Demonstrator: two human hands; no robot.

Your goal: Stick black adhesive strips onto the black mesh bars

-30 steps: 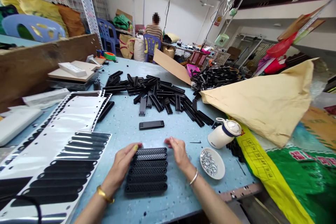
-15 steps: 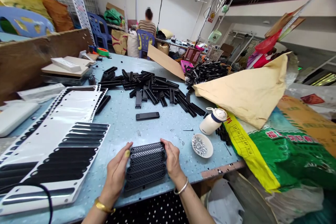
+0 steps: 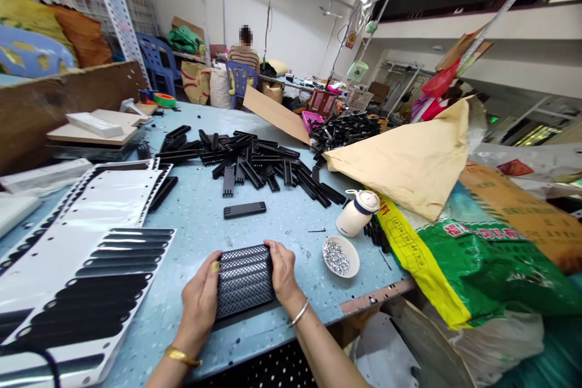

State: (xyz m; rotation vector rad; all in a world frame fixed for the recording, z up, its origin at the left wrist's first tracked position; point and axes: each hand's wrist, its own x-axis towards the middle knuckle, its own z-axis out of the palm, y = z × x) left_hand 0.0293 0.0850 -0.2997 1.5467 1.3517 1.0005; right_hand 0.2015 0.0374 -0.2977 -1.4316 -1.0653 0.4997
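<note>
A row of black mesh pieces (image 3: 245,282) is held side by side near the table's front edge. My left hand (image 3: 200,297) grips its left end, with the thumb along the side. At the right end, my right hand (image 3: 284,273) closes on it with fingers behind the edge. A single black strip (image 3: 244,210) lies on the table beyond them. Farther back is a heap of black slotted parts (image 3: 254,157). To the right sits a white bowl (image 3: 354,260) of small silvery pieces.
A cream bottle (image 3: 357,213) stands behind the bowl. White sheets with black strips (image 3: 91,291) cover the left side of the blue table (image 3: 191,254). Brown paper (image 3: 404,157) and a green and yellow sack (image 3: 482,254) lie at right. A person (image 3: 244,48) sits far back.
The held mesh pieces are pressed closer together and tilted more toward the camera, with fewer gaps between them. The whole view has shifted, so the surroundings appear farther left.
</note>
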